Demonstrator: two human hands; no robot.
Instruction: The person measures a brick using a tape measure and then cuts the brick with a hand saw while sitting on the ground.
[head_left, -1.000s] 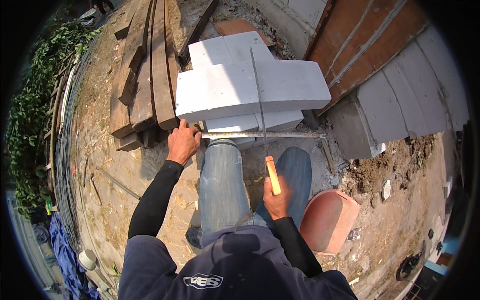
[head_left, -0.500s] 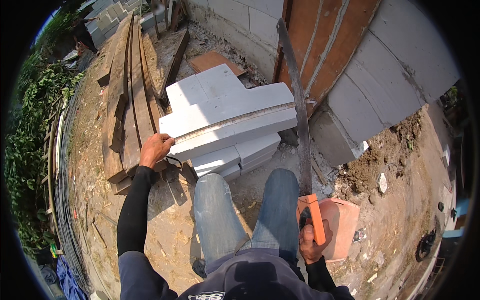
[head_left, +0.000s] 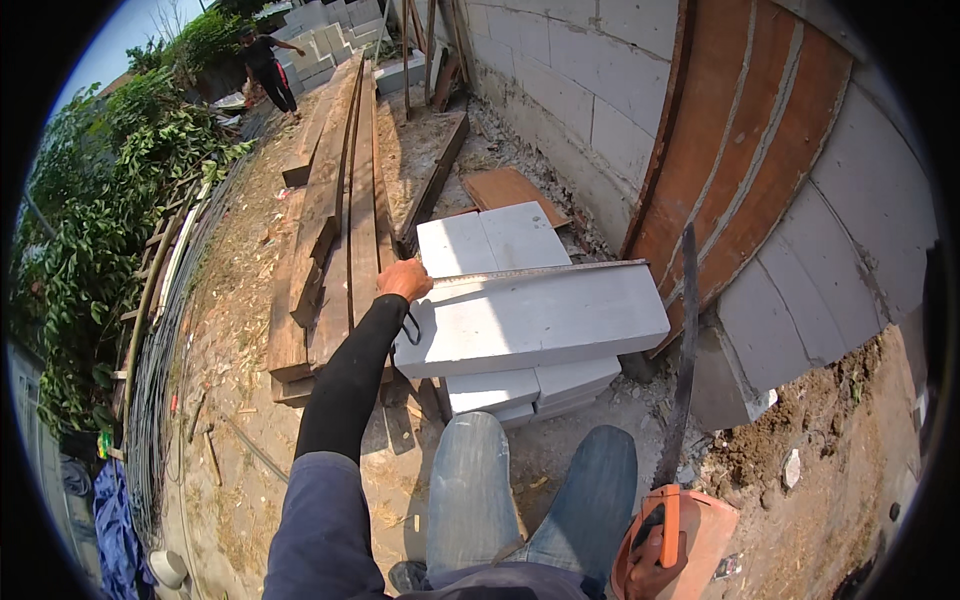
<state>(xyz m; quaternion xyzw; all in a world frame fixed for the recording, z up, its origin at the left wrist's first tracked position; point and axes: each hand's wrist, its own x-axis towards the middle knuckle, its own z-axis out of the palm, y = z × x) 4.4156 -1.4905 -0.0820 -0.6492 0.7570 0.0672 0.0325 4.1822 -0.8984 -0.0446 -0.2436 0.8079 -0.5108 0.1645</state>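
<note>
A person's left hand [head_left: 405, 279] rests closed over the near left corner of a long white aerated-concrete block [head_left: 535, 322], fingers curled down onto the end of a metal straightedge [head_left: 530, 273] that lies along the block's far edge. The block sits flat and crosswise on a low stack of similar white blocks [head_left: 520, 388], just in front of the person's 2 denim-clad knees [head_left: 530, 490]. The right hand [head_left: 652, 555], low at the frame's bottom edge, is wrapped tight around the orange handle of a handsaw [head_left: 680, 400], whose long dark blade points up and away, clear of the block and to its right. An orange bucket [head_left: 705, 535] stands on the dirt just beside that hand. Weathered timber planks [head_left: 335, 230] lie stacked to the left of the blocks, and a white block wall [head_left: 600, 110] with a curved orange formwork panel [head_left: 750, 150] rises to the right. Another person [head_left: 265, 65] stands well off at the far end of the yard.
</note>
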